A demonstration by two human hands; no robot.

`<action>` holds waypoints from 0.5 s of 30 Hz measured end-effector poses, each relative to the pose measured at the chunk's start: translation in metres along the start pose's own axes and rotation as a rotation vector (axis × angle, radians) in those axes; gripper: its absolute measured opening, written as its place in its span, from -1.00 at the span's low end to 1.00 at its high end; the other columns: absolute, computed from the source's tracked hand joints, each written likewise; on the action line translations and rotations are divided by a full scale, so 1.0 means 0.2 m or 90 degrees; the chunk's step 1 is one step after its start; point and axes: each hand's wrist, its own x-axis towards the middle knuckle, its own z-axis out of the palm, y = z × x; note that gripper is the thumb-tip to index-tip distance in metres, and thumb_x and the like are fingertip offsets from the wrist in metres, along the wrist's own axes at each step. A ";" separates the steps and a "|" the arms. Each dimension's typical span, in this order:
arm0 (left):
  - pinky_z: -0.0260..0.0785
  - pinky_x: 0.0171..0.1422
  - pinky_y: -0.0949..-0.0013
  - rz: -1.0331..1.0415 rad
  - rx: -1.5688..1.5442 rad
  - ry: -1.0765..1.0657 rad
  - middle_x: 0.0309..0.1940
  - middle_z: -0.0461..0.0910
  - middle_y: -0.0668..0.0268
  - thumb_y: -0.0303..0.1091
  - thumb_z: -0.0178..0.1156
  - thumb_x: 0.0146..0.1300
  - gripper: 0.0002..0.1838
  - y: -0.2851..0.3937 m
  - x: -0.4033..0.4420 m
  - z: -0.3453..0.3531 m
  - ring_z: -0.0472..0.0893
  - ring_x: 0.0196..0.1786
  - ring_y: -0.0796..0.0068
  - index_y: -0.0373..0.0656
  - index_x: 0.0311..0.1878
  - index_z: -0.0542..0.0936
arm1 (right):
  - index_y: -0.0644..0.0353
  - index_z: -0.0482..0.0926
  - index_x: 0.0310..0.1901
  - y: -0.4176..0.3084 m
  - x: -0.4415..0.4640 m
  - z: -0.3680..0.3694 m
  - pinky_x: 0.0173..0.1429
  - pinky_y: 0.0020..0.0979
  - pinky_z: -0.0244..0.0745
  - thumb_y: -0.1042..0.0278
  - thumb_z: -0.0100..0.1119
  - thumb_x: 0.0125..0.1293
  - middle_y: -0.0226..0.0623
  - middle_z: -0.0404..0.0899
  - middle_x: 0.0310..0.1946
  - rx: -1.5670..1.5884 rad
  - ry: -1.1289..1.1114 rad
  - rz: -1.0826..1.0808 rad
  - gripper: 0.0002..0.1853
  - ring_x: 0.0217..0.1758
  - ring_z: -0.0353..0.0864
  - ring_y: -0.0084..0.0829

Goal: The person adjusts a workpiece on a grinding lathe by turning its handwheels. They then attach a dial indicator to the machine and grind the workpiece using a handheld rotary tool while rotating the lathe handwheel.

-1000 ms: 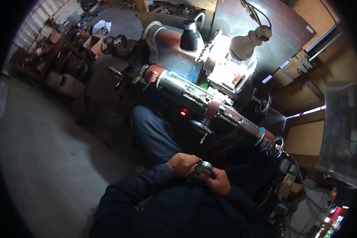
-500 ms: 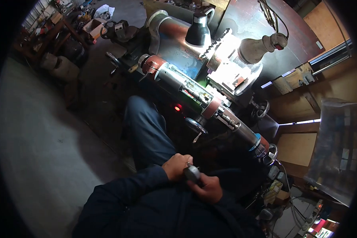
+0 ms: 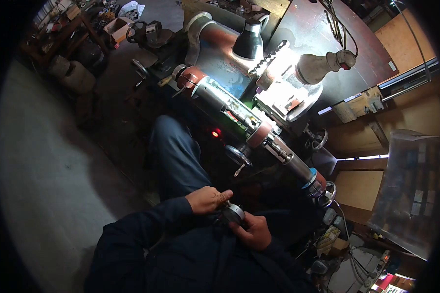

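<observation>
A small round metal gauge-like piece (image 3: 233, 213) is held low in front of my dark jacket. My right hand (image 3: 254, 231) grips its right side with closed fingers. On its upper left, my left hand (image 3: 208, 199) is closed, with the thumb pointing toward a small stem of the piece. Whether the left fingers grip that stem is too small to make out. Beyond my hands lies a long machine with a metal cylinder (image 3: 212, 95) and red-brown collars.
Two lamps, one black (image 3: 249, 43) and one beige (image 3: 318, 67), stand over the brightly lit machine. A chrome handwheel (image 3: 238, 155) juts out near my knee. A plastic sheet (image 3: 410, 180) hangs at right. A gas cylinder (image 3: 73, 73) lies at left.
The round piece has moved left and been turned between my hands. My left hand has shifted left, its thumb now extended. The view has swung slightly to the right.
</observation>
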 end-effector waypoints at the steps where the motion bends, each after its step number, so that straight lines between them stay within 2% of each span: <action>1: 0.48 0.10 0.21 0.057 -0.055 0.010 -0.10 0.68 0.00 0.19 -0.12 0.58 -0.38 -0.02 0.01 0.01 0.67 -0.06 0.09 -0.24 0.18 0.56 | 0.29 0.68 -0.13 -0.01 0.00 -0.01 -0.32 -0.39 0.56 0.29 0.38 0.35 -0.12 0.70 -0.46 0.007 -0.006 -0.005 -0.77 -0.44 0.75 -0.42; 3: 0.44 0.24 0.20 0.171 -0.165 0.032 0.03 0.67 0.01 0.28 -0.15 0.57 -0.29 -0.03 0.02 0.00 0.64 0.14 0.15 -0.23 0.27 0.54 | 0.29 0.69 -0.13 0.03 0.01 -0.05 -0.30 -0.41 0.55 0.28 0.36 0.37 -0.15 0.70 -0.45 0.008 0.042 -0.004 -0.77 -0.41 0.73 -0.50; 4: 0.37 0.35 0.28 0.078 -0.430 -0.122 0.13 0.62 0.11 -0.02 0.14 0.53 -0.47 0.00 -0.02 0.02 0.56 0.21 0.39 -0.25 0.32 0.50 | 0.29 0.69 -0.13 0.04 0.01 -0.06 -0.30 -0.42 0.54 0.28 0.36 0.37 -0.16 0.70 -0.45 0.010 0.066 -0.003 -0.77 -0.40 0.72 -0.54; 5: 0.36 0.36 0.28 0.129 -0.367 -0.115 0.15 0.62 0.14 -0.10 0.21 0.47 -0.51 0.02 -0.03 0.00 0.55 0.23 0.38 -0.24 0.30 0.52 | 0.29 0.70 -0.11 0.03 0.04 -0.06 -0.30 -0.49 0.49 0.23 0.33 0.41 -0.30 0.71 -0.45 0.053 0.125 -0.011 -0.74 -0.38 0.65 -0.64; 7: 0.36 0.38 0.27 0.226 -0.238 -0.102 0.18 0.62 0.18 -0.28 0.36 0.35 -0.54 0.06 -0.01 -0.04 0.54 0.27 0.37 -0.21 0.25 0.56 | 0.30 0.70 -0.07 -0.01 0.06 -0.20 -0.24 -0.54 0.46 0.19 0.29 0.45 -0.43 0.73 -0.36 0.125 0.112 0.142 -0.71 -0.29 0.59 -0.71; 8: 0.38 0.36 0.24 0.164 -0.225 -0.135 0.15 0.64 0.20 -0.48 0.43 0.17 -0.49 0.10 0.01 -0.09 0.57 0.26 0.34 -0.21 0.22 0.58 | 0.32 0.70 -0.05 -0.03 0.08 -0.25 -0.21 -0.56 0.45 0.18 0.28 0.46 -0.44 0.73 -0.31 0.174 0.127 0.131 -0.69 -0.25 0.57 -0.72; 9: 0.46 0.23 0.20 0.247 -0.117 -0.058 0.06 0.65 0.12 -0.44 0.41 0.21 -0.52 0.13 0.03 -0.11 0.65 0.13 0.18 -0.24 0.21 0.56 | 0.33 0.70 -0.03 -0.06 0.11 -0.30 -0.17 -0.58 0.43 0.17 0.27 0.47 -0.46 0.72 -0.27 0.222 0.142 0.119 -0.67 -0.21 0.56 -0.72; 11: 0.47 0.19 0.12 0.280 0.151 0.101 -0.01 0.64 0.07 -0.40 0.44 0.17 -0.54 0.15 0.07 -0.18 0.64 0.07 0.01 -0.21 0.15 0.58 | 0.35 0.69 0.00 -0.15 0.14 -0.41 -0.08 -0.55 0.45 0.21 0.25 0.47 -0.43 0.73 -0.19 0.165 0.127 0.119 -0.68 -0.14 0.55 -0.72; 13: 0.47 0.15 0.07 0.321 0.231 0.138 -0.06 0.63 0.07 -0.38 0.46 0.10 -0.53 0.27 0.09 -0.36 0.63 0.01 -0.03 -0.17 0.10 0.59 | 0.34 0.66 0.05 -0.28 0.22 -0.46 -0.11 -0.48 0.49 0.22 0.26 0.43 -0.33 0.74 -0.25 0.009 0.111 -0.022 -0.65 -0.22 0.64 -0.58; 15: 0.46 0.16 0.08 0.390 0.384 0.207 -0.06 0.62 0.09 -0.41 0.45 0.05 -0.55 0.34 0.16 -0.53 0.62 0.04 0.01 -0.13 0.06 0.61 | 0.33 0.65 0.07 -0.40 0.34 -0.47 -0.17 -0.43 0.51 0.19 0.28 0.40 -0.26 0.72 -0.30 -0.165 0.134 -0.206 -0.63 -0.28 0.66 -0.47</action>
